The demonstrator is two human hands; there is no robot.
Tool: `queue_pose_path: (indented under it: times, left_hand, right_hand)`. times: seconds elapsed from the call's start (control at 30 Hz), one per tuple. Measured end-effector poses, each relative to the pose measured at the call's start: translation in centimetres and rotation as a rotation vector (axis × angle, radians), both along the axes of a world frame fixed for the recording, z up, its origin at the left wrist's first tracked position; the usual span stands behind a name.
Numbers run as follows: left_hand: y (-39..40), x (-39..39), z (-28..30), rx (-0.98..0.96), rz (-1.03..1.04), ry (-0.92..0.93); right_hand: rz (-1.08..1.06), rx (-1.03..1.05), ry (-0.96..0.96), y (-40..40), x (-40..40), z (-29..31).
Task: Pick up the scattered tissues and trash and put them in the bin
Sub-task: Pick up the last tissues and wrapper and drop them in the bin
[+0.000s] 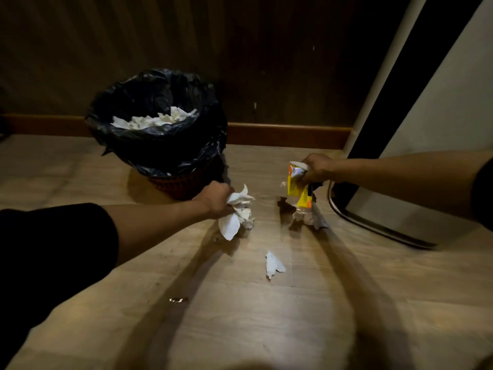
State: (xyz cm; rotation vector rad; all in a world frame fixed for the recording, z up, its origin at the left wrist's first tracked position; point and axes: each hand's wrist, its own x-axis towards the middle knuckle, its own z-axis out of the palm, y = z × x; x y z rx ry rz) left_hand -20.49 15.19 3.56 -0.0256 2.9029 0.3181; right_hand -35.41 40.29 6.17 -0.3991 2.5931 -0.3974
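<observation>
A bin (184,184) lined with a black bag (160,145) stands on the wooden floor at the wall, with white tissues (154,120) inside. My left hand (216,200) is just right of the bin's base, closed on a bunch of crumpled white tissues (238,213). My right hand (317,168) holds yellow wrappers (296,186) a little above the floor. Below them lies a crumpled clear and white piece of trash (309,217). A single white tissue (273,264) lies on the floor nearer to me.
A white appliance with a chrome-edged base (373,222) stands at the right. A dark wall with a wooden skirting board (288,133) runs behind. A small shiny scrap (178,299) lies on the floor at the front.
</observation>
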Motion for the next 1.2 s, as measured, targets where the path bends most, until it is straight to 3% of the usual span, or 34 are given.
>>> queue_pose_path:
  times: [0.2, 0.37, 0.6, 0.7, 0.83, 1.03, 1.2]
  left_hand:
    - [-0.8, 0.4, 7.1, 0.118, -0.016, 0.252]
    - [-2.6, 0.2, 14.6, 0.181, 0.013, 0.528]
    - [-10.4, 0.8, 19.8, 0.243, 0.373, 0.766]
    - [-12.7, 1.0, 20.3, 0.216, 0.541, 0.788]
    - [-14.2, 0.6, 20.5, 0.194, 0.61, 0.768]
    - [-14.1, 0.0, 19.5, 0.293, 0.449, 0.374]
    - [-15.8, 1.2, 18.6, 0.273, 0.476, 0.495]
  right_hand:
    - [-0.235, -0.347, -0.092, -2.6, 0.2, 5.6]
    - [-0.326, -0.592, -0.063, -5.7, 0.7, 10.0]
    - [-0.251, -0.755, 0.034, -10.5, 2.6, 16.7]
    - [-0.229, -0.821, 0.025, -13.1, 3.1, 18.6]
    - [-0.251, -0.909, -0.037, -16.0, 3.2, 20.1]
    - [-0.269, -0.959, -0.063, -19.3, 3.6, 20.3]
    - [-0.299, -0.945, -0.025, -21.5, 3.8, 20.0]
